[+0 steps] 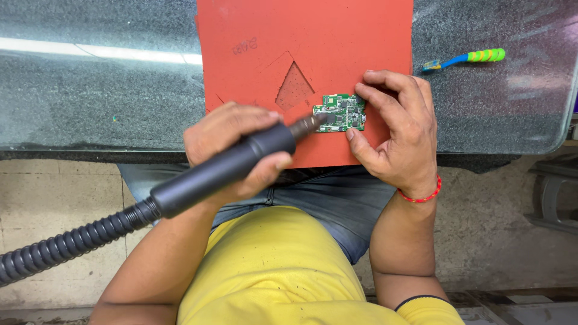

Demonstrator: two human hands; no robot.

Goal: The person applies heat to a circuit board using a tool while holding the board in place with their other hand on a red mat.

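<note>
left hand [232, 147] gripping smooth black nozzle tool [223, 171] (ribbed hose), right hand [394, 129] steadying green circuit board [340, 112]

We count two hands at work: one left hand [232, 150] and one right hand [394, 129]. We see one green circuit board [340, 112], one dark hot-air wand [229, 168] with one ribbed hose [66, 244], one red mat [313, 54] with one triangular cut-out [294, 87], and one toothbrush [463, 59] with a blue and green handle. We also find one red wristband [421, 195], one glass tabletop [90, 90] and one grey stool [554, 198] at the right edge.
</note>
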